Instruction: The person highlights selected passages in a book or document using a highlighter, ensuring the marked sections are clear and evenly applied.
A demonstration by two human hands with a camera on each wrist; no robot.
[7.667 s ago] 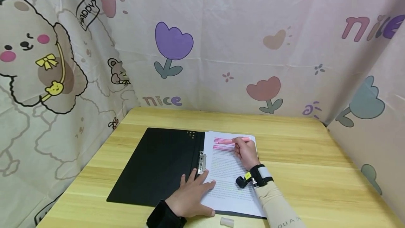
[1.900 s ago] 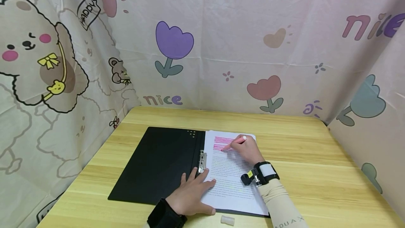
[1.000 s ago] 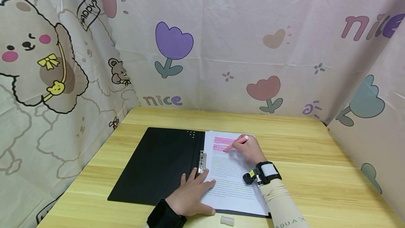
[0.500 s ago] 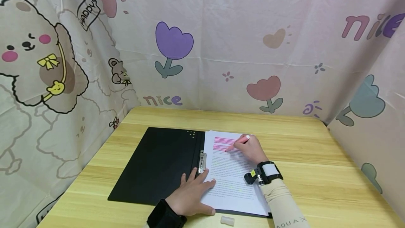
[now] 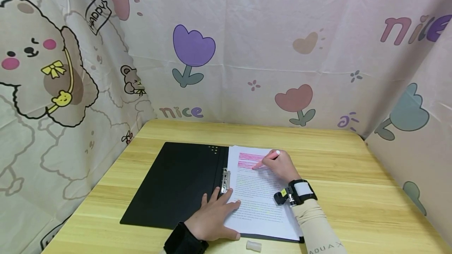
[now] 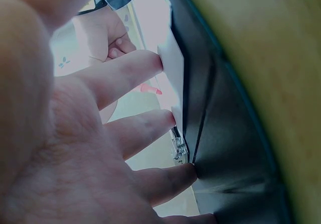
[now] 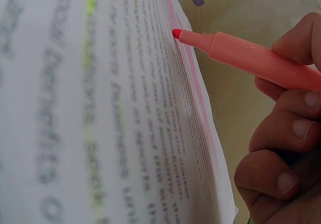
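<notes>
My right hand (image 5: 282, 165) pinches a pink highlighter (image 7: 261, 60), its tip on or just over a line of print near the top of the sheet (image 5: 261, 203). Pink strokes (image 7: 193, 68) cover several upper lines, and fainter yellow marks show lower down. The sheet lies in the right side of an open black folder (image 5: 176, 183), beside its metal clip (image 5: 225, 179). My left hand (image 5: 215, 216) rests with fingers spread across the folder's spine and the sheet's lower left edge. In the left wrist view its fingertips touch the folder and paper.
A small pale cap-like cylinder (image 5: 253, 246) lies on the wooden table (image 5: 353, 191) just in front of the folder. Behind and at both sides hangs a patterned cloth (image 5: 247, 50). A wrist camera (image 5: 281, 197) sits on the right wrist, over the page.
Since the oldest frame, pink strokes have been added and the highlighter has moved down the page. Over the last second its tip has slid slightly right along a line. My left hand stays put.
</notes>
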